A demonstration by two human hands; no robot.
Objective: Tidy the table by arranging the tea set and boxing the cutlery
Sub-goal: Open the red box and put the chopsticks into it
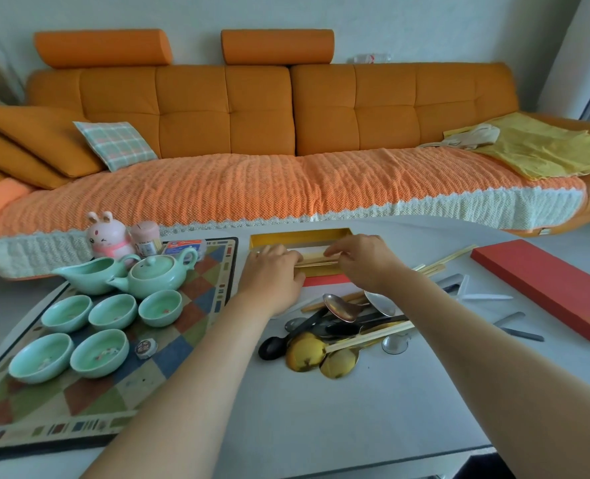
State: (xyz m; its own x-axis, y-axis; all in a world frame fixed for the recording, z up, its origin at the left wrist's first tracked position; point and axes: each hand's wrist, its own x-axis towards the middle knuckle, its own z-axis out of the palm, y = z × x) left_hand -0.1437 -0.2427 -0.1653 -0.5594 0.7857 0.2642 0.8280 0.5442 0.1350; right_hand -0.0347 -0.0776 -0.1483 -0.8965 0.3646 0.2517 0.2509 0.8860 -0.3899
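Observation:
A gold-lined red box (300,235) lies open at the table's far middle. My left hand (273,278) and right hand (366,261) hold a bundle of wooden chopsticks (316,261) over its near side, fingers curled on the two ends. Below the hands sits a heap of spoons (331,333), gold, black and silver, with more chopsticks (438,264) to the right. On a chequered mat (190,326) at left stand a celadon teapot (155,274), a pitcher (93,274) and several cups (114,311).
The red box lid (549,288) lies at right, with knives (514,326) beside it. A pink rabbit figure (108,236), a pink jar (145,236) and a small packet (184,247) stand at the table's back left. An orange sofa (286,133) runs behind the table.

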